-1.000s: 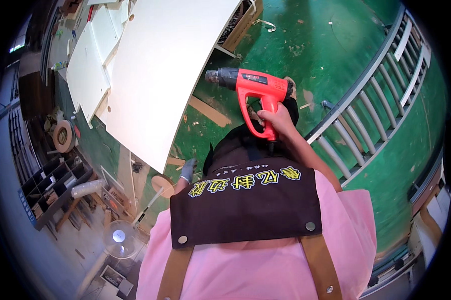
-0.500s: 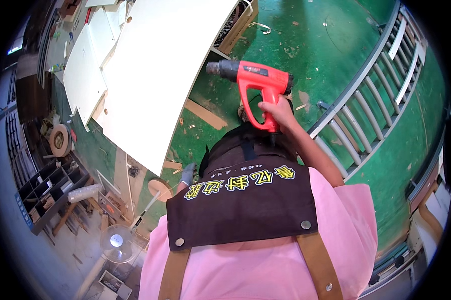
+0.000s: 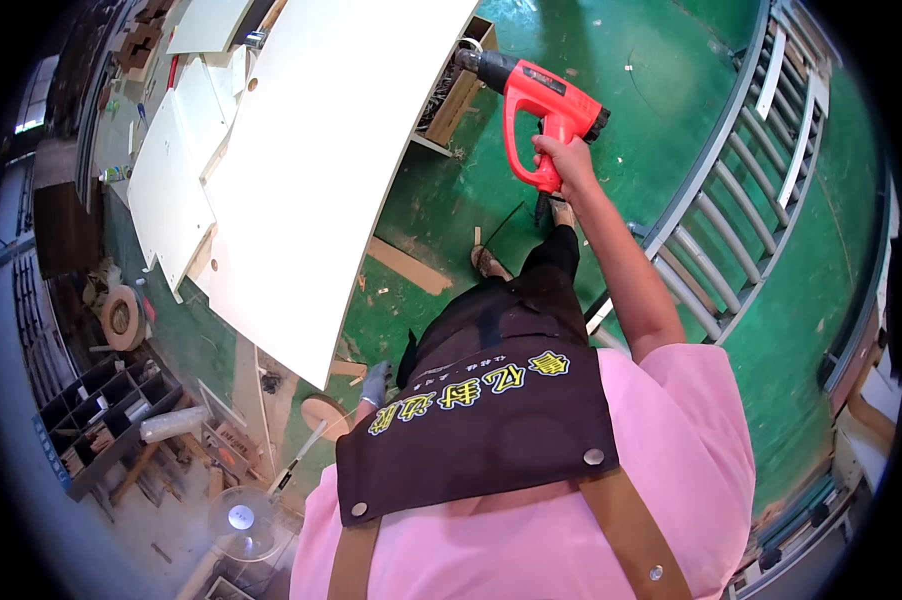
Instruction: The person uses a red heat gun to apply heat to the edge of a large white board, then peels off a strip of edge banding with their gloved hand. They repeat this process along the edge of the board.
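Swinging heat gun point(image 3: 556, 97): a red one, pushed farther forward along the white panel point(image 3: 311, 180) than a second ago, and tipped more, with its tail dropping to the right.
Nozzle point(image 3: 468, 60): just beside the panel's edge, over by the box point(image 3: 461, 100); whether it touches, I can't tell from here.
Right hand point(image 3: 568, 163): bare, wrapped tight round the gun's handle, the forearm now reaching out much straighter.
Left hand point(image 3: 375, 384): gloved in grey, low beside the dark apron point(image 3: 481, 440), near the panel's close corner; too small to tell whether it grips anything.
Feet: the shoe point(image 3: 486, 262) shows plainly on the green floor point(image 3: 661, 100) now, near the wooden strip point(image 3: 408, 266).
Roller frame point(image 3: 751, 172): off to the right, apart from the gun.
Meaning: I'd judge the work's reach has shifted to the panel's farther stretch, with the right hand alone managing the gun.
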A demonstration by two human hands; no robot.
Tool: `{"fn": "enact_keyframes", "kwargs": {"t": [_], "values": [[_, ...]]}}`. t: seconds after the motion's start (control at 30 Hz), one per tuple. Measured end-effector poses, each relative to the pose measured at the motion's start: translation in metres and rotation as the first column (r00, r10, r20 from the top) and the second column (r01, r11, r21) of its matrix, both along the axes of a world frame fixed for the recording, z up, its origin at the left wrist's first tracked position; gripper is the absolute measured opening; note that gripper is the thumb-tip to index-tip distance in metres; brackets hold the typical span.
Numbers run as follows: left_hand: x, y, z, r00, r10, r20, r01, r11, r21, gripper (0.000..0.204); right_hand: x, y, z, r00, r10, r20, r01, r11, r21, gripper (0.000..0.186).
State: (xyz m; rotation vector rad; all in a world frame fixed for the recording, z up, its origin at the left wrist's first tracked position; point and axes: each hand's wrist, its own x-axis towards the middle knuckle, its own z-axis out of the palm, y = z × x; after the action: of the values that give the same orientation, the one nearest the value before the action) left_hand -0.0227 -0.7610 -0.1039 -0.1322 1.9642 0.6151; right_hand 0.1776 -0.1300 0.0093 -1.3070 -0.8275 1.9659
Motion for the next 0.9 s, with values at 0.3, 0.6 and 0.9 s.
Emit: {"fn": "enact_keyframes", "kwargs": {"t": [0.3, 0.6, 0.9], "values": [[-0.035, -0.026, -0.008, 0.792, -0.546, -0.273, 0.57, 0.821, 0.01, 0.034, 0.013, -0.063, 0.022, 0.99, 0.118, 0.072, -0.115, 0.993, -0.037, 0.021], [0.025, -0.025, 0.013, 0.974, 0.049, -0.223, -0.033, 0.997, 0.076, 0.042, 0.024, -0.14, 0.04, 0.946, 0.309, 0.097, -0.293, 0.944, -0.151, 0.024], [0.182, -0.091, 0.029, 0.983, 0.113, -0.148, -0.101, 0.991, 0.086, 0.045, 0.02, -0.147, 0.033, 0.924, 0.369, 0.104, -0.358, 0.927, -0.112, 0.022]]}}
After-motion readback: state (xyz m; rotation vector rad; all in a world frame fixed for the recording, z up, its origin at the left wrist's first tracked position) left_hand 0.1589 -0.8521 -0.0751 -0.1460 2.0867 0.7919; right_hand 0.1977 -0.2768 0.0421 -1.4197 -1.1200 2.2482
